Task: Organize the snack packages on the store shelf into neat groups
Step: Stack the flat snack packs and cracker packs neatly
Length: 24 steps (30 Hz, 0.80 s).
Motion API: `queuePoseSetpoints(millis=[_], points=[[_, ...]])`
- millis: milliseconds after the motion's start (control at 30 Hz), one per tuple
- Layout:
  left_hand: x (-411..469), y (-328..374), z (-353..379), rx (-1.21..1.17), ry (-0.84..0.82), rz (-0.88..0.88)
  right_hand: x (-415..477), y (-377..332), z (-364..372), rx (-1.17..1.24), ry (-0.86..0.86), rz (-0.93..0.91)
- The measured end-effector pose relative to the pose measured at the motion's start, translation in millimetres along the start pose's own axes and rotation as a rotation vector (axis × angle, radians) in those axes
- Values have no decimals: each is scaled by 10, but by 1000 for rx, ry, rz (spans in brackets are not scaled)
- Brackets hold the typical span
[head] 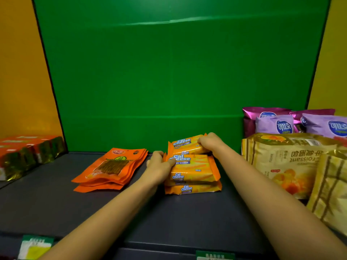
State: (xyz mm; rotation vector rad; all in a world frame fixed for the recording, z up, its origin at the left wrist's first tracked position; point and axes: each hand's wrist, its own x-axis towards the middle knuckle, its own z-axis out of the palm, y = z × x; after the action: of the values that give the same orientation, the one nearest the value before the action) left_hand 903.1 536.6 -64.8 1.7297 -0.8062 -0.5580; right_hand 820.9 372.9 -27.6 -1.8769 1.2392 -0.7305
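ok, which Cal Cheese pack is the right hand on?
The rear pack, behind the others and nearest the green wall; the right hand grips its right end. The left hand holds the stack in front.

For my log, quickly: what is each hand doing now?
Left hand: grips the front Cal Cheese stack.
Right hand: grips the rear Cal Cheese pack.

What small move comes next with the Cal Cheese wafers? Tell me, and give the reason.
Probably lower the rear Cal Cheese pack squarely onto the Cal Cheese stack. The right hand grips that pack's right end, tilted behind the stack, while the left hand holds the stack's left edge.
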Motion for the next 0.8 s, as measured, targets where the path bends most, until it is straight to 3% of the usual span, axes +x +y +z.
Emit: queuePoseSetpoints(millis=[200, 333, 467, 667, 800], points=[[54, -86, -112, -334, -209, -135, -387, 180, -167, 124, -87, 12], [26, -120, -77, -395, -318, -163, -657, 445, -200, 413, -299, 105], [19, -77, -18, -449, -336, -166, -859, 489, -105, 629, -395, 161], [40, -67, 16, -429, -400, -121, -964, 404, -71, 334, -265, 35], [31, -68, -3, -417, -407, -106, -928, 404, -116, 289, -251, 35]])
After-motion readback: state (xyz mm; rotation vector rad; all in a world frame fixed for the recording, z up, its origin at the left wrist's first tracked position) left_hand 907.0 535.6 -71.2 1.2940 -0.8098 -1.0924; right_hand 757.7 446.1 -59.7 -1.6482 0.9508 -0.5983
